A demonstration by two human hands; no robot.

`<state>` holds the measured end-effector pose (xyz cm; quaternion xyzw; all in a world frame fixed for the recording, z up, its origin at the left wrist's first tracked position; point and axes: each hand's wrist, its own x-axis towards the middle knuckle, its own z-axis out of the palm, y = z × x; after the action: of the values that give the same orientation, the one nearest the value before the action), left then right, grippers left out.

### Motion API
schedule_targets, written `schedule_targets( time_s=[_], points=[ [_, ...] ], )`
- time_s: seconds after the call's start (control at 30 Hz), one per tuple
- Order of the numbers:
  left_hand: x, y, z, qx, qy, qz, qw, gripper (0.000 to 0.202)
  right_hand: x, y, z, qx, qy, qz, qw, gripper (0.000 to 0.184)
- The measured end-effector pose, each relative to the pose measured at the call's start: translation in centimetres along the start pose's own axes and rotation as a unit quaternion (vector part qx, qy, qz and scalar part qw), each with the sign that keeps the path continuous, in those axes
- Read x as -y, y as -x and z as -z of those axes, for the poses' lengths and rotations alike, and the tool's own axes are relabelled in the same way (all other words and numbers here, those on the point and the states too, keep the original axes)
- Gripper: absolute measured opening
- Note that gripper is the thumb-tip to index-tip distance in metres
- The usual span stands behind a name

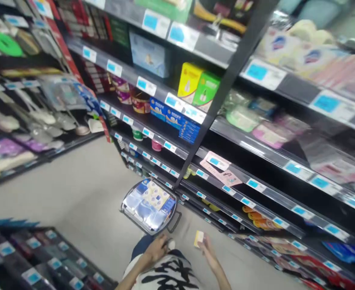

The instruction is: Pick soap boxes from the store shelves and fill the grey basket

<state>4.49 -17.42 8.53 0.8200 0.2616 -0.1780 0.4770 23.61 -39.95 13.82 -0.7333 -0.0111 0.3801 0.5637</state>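
In the head view my right hand (pixel 206 244) grips a small yellow-and-white box (pixel 198 238), held out to the right of my body. My left hand (pixel 159 247) is closed in front of my waist. Its fingers curl around a small round whitish object (pixel 171 244), too blurred to name. Past my left hand, on the floor, stands a dark-rimmed shopping basket (pixel 123 207), its handle swung to the right side. Blue-and-white packs (pixel 147 211) and a cream pack with a spotted print (pixel 156 195) fill it.
Shelving with price tags (pixel 181 36) runs along the right. It carries a yellow box (pixel 189 80), a green box (pixel 206 89) and blue boxes (pixel 189 131). Hanging utensils (pixel 35 104) line the left rack. A low dark shelf (pixel 44 257) stands at lower left, beside the grey floor (pixel 74 173).
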Motion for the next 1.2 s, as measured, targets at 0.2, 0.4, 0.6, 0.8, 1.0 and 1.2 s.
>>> schedule_targets(
  time_s=[0.2, 0.4, 0.6, 0.8, 1.0, 1.2],
  points=[
    [-4.7, -0.1, 1.8, 0.016, 0.096, -0.126, 0.987, 0.059, -1.2, 5.4, -0.9, -0.036, -0.388, -0.101, 0.915, 0.061],
    [-6.1, 2.7, 4.0, 0.053, 0.210, -0.223, 0.950, 0.086, 0.8, 7.8, -7.8, 0.113, -0.516, -0.115, 0.841, 0.053],
    [-4.6, 3.0, 8.8, -0.037, 0.284, -0.199, 0.937, 0.076, 8.2, 7.6, -12.8, 0.190, -0.430, -0.026, 0.882, 0.057],
    [-4.2, 3.5, 14.7, -0.130, 0.321, -0.232, 0.909, 0.072, 13.3, 6.1, -16.3, 0.222, -0.397, 0.027, 0.890, 0.057],
    [-6.5, 6.5, 20.1, -0.187, 0.341, -0.286, 0.876, 0.061, 14.4, 5.8, -19.9, 0.087, -0.381, 0.044, 0.919, 0.059],
    [-5.4, 7.2, 21.8, -0.162, 0.348, -0.292, 0.876, 0.064, 14.3, 6.2, -21.6, 0.095, -0.359, 0.060, 0.926, 0.063]
  ],
)
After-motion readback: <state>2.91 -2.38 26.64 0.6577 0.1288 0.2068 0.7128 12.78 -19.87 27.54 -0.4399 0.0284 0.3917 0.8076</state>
